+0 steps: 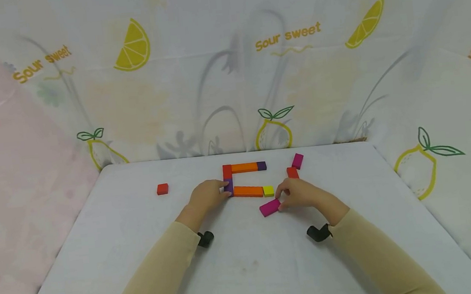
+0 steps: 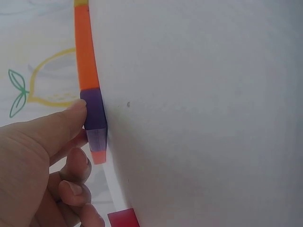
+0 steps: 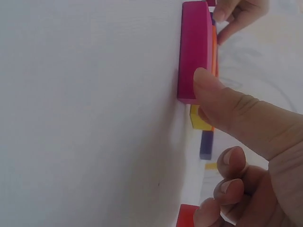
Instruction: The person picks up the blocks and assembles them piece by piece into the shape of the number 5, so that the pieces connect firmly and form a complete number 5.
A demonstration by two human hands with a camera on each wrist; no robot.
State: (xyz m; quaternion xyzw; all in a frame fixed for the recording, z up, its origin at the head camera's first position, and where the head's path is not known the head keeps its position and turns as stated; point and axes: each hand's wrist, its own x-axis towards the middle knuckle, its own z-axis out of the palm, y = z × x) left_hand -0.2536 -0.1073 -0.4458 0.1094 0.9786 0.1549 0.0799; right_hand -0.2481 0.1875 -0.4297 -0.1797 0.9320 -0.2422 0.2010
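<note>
My left hand [image 1: 209, 194] pinches the purple block [image 1: 228, 187] at the near left corner of a row of joined blocks; in the left wrist view the thumb lies against that purple block [image 2: 93, 109]. A red block [image 1: 227, 171] stands behind it. An orange block [image 1: 247, 191] and a yellow cube [image 1: 268, 191] run rightward from the corner. Along the back, another orange block [image 1: 244, 167] ends at a small purple one [image 1: 262, 165]. My right hand [image 1: 299, 193] holds the right end of a magenta block [image 1: 269, 207] between thumb and finger, in front of the yellow cube.
A red cube [image 1: 162, 189] lies apart on the left. Beyond my right hand are a red block [image 1: 292, 172] and a smaller magenta block [image 1: 298, 161], near the back of the white table [image 1: 247, 269]. A patterned cloth [image 1: 194, 75] hangs behind the table.
</note>
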